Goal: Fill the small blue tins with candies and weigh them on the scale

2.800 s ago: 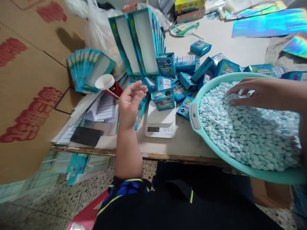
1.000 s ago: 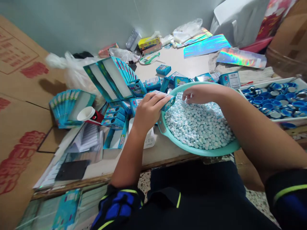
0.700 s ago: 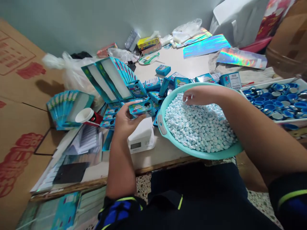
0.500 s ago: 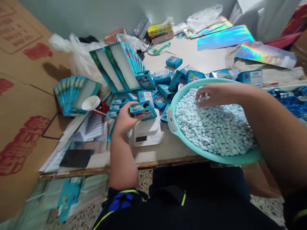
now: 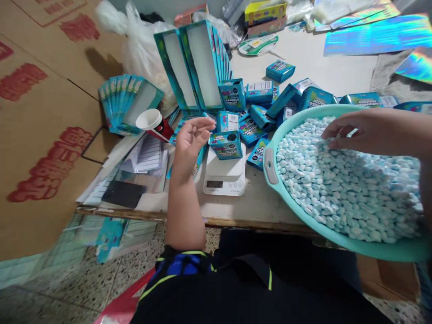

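Note:
A small blue candy box point(image 5: 225, 146), with a dark round opening in its top, stands on the white kitchen scale point(image 5: 224, 173). Just left of the box is my left hand point(image 5: 189, 144), its fingers apart and holding nothing. My right hand point(image 5: 351, 130) reaches into a turquoise basin point(image 5: 286, 198) on the right. Its fingers and thumb curl together at the surface of the pale blue candies point(image 5: 337, 189) heaped there; its fingertips are partly hidden among them. The scale's display is too small to read.
Several blue boxes point(image 5: 253, 132) lie jumbled behind the scale and basin. Tall blue cartons point(image 5: 202, 67) stand at the back. On the left are a paper cup point(image 5: 150, 121), papers point(image 5: 145, 150), a dark flat object point(image 5: 123, 193) and a large cardboard box point(image 5: 43, 135).
My left hand has let go of the candy box, which now stands on the scale, and has drawn slightly left. My right hand's fingers have closed in at the candies. The view has shifted.

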### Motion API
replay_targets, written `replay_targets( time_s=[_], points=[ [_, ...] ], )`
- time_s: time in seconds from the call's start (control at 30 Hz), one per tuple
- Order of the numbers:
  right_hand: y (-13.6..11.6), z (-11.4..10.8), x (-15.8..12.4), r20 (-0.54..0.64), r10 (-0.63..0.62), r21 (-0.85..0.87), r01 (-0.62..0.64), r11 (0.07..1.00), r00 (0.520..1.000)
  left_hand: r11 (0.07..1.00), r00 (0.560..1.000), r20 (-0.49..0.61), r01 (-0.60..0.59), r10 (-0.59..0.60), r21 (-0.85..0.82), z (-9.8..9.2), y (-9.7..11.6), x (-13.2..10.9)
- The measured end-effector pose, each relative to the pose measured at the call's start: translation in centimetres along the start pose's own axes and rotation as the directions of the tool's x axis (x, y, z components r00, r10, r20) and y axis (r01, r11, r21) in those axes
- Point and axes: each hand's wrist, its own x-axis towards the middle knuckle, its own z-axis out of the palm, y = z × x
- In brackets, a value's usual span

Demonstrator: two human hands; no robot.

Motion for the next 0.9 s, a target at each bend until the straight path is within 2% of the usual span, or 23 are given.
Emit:
replay_targets(
  time_s=[0.13,0.23,0.57,0.67,0.73,0.83,0.9],
  points=[
    [0.5,-0.1,0.0,-0.032,-0.030,-0.022,0.029,0.999,0.999,1.000,0.992,-0.124,-0.010,0.010,-0.002,0.2,0.5,-0.1],
    [0.1,-0.4,-0.2,-0.031,-0.019,-0.047,0.017,0.999,0.999,1.000,0.984,-0.178,-0.006,0.007,0.007,0.2,0.5,-0.1],
    [-1.1,-0.7,-0.8,-0.124,0.011,-0.081,-0.022,0.996,0.992,1.000,0.984,-0.179,-0.021,0.021,0.001,0.2,0.4,-0.1],
    [-0.9,-0.7,-0.8,-0.137,0.008,-0.087,-0.020,0.996,0.990,1.000,0.995,-0.099,-0.004,0.006,0.028,-0.1,0.2,-0.1],
    [-0.8,-0.6,-0.8,-0.144,0.012,-0.093,-0.025,0.995,0.990,0.998,0.999,0.036,0.029,-0.031,0.061,-0.4,-0.3,-0.2],
    [-0.8,-0.4,-0.8,-0.136,0.007,-0.089,-0.020,0.996,0.991,0.985,0.955,0.266,0.098,-0.132,0.140,-0.8,-1.5,-0.2],
    [-0.9,-0.3,-0.7,-0.127,-0.008,-0.069,-0.001,0.998,0.992,0.973,0.944,0.286,0.105,-0.163,0.206,-0.5,-2.3,-0.2]
  ],
)
